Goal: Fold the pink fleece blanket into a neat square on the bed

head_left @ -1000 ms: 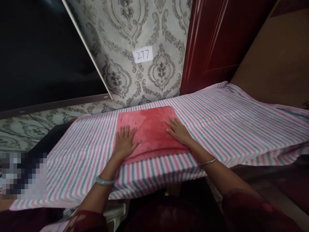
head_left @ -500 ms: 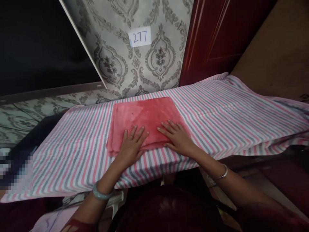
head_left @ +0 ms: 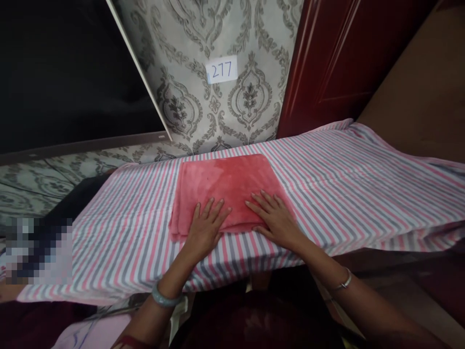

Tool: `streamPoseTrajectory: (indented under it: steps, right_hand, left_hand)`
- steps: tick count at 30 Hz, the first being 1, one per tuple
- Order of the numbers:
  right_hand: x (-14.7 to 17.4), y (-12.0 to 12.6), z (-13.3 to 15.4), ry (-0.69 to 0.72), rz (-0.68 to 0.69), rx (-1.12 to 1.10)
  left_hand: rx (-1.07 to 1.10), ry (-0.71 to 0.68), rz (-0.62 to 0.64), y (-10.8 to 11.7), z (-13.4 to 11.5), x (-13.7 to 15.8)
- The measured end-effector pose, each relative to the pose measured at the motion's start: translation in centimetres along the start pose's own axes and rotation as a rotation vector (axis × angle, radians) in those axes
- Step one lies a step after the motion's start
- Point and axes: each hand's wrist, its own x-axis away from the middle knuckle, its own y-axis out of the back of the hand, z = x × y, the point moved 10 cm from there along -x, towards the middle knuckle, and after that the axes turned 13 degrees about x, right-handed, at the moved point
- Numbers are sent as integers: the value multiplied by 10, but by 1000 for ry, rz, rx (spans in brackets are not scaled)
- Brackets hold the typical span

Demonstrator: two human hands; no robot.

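Note:
A folded coral-pink plush cloth [head_left: 225, 182], perhaps a towel, lies flat on a striped pink, grey and white sheet [head_left: 337, 189] that covers the table. Its folded layers show along the left and near edges. My left hand [head_left: 206, 225] rests palm down on the near left part of the cloth, fingers spread. On the near right part lies my right hand [head_left: 274, 215], also flat with its fingers apart. Neither hand grips anything; both heels reach past the cloth's near edge.
A large dark screen [head_left: 72, 72] stands at the back left. Behind the table is a patterned wall [head_left: 250, 97] with a paper label [head_left: 222, 69] reading 277. To its right is a dark red door panel [head_left: 337, 63]. The sheet hangs over the table's near edge.
The whole view has shifted, so everything sits slightly lower and further right. Both hands stay flat on the cloth, in nearly the same places.

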Motion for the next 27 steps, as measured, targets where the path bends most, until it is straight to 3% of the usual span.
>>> streamPoseTrajectory:
  steps: [5,9,13,17,20,24,27]
  right_hand:
    - [0,12,12,-15,-62,-29]
    - [6,12,22,-83,-118,13]
    - [14,3,29,-100,-131,75]
    - [15,0,28,-92,-126,80]
    - [12,5,22,-77,-111,46]
    - [9,13,-1,-130,-123,62]
    - [12,6,-12,-139,-111,95]
  left_hand:
    - [55,-83,-71,15,-35,3]
    - [124,-128,-95,3,-64,0]
    - [160,-86,-82,-16,-65,-1]
    - [167,-99,-55,-14,-64,0]
    - [139,-61,-72,1,-51,1]
    - [15,161,-174,24,1,17]
    - [-53,260,-199,30,37,38]
